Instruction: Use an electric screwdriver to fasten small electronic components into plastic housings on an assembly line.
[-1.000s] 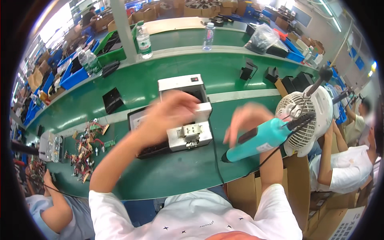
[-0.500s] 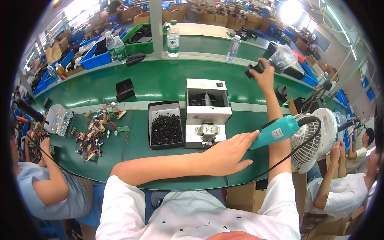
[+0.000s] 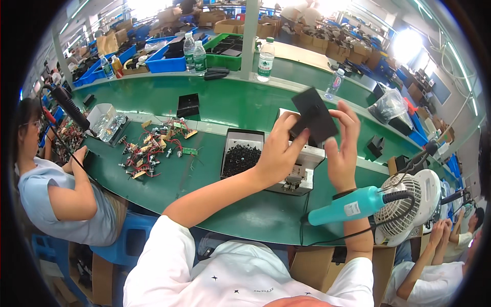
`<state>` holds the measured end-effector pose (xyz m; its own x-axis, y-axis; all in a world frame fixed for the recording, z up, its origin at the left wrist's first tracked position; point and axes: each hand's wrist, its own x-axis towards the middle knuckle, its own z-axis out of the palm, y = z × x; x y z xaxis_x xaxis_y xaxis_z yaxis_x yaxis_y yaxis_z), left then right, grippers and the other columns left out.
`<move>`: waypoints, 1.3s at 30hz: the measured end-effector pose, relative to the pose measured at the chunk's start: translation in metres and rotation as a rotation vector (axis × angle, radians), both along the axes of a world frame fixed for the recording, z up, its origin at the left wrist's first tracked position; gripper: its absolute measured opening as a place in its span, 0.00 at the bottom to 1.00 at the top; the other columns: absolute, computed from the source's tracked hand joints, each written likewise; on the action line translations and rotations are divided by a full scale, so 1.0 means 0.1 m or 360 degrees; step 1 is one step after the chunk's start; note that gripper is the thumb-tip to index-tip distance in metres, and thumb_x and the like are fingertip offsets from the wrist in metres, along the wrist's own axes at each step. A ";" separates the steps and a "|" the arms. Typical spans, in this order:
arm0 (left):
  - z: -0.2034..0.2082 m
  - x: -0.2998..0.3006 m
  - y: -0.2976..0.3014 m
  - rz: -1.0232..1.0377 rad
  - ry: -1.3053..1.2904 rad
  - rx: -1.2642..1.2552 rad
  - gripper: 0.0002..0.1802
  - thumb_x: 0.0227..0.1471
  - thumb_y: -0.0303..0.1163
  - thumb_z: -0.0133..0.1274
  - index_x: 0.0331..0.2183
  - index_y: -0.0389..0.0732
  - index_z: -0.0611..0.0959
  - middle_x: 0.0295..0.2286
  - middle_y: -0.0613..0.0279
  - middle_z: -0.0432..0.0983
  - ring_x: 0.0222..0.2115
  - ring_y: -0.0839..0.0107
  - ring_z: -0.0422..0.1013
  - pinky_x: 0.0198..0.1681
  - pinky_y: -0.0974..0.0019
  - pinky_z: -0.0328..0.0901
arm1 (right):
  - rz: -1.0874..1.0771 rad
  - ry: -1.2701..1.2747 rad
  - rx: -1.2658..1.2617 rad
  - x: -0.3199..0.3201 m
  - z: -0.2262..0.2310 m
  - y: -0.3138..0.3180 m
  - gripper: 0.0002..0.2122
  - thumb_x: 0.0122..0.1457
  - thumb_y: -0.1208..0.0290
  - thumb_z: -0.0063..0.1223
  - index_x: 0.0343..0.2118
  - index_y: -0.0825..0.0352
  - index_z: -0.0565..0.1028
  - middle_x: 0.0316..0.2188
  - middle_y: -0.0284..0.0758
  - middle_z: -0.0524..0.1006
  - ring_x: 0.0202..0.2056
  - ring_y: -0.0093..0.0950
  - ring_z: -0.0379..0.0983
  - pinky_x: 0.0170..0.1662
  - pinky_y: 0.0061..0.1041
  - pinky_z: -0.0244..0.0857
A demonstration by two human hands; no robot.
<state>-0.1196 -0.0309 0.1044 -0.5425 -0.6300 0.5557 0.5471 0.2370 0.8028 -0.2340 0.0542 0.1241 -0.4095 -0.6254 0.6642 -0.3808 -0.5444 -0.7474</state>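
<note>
The black plastic part (image 3: 314, 112) is held up above the desk (image 3: 230, 210), in front of the white machine (image 3: 309, 159), between the two hands and level with their fingers. Its long axis slants from upper left to lower right, so its lower end leans toward the right hand (image 3: 343, 158). The left hand (image 3: 282, 152) is the nearer one, closed in a pinch on the part's lower left edge with its thumb across the face. The right hand is open, fingers spread and curved just beside the right edge (whether a fingertip touches it, I cannot tell). The part's far face and the left fingertips behind it are hidden, and part and hand cover much of the machine's upper half. The teal electric screwdriver (image 3: 348, 206) crosses in front of the right forearm; the fine end of its dark tip is hard to make out.
</note>
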 end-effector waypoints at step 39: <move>-1.04 1.24 0.35 -0.0012 -0.0724 -0.0245 0.06 0.47 0.23 0.50 0.21 0.37 0.70 0.19 0.65 0.65 0.18 0.74 0.54 0.21 0.73 0.52 | -0.0080 -0.0712 0.0034 0.58 -0.49 0.66 0.43 0.47 0.32 0.48 0.56 0.64 0.56 0.11 0.29 0.64 0.09 0.19 0.57 0.11 0.18 0.56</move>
<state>0.0048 0.0042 0.0005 -0.7563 -0.5542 0.3477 0.1508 0.3695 0.9169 -0.1757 0.1200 0.0746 -0.6837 -0.6091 0.4019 -0.0432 -0.5160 -0.8555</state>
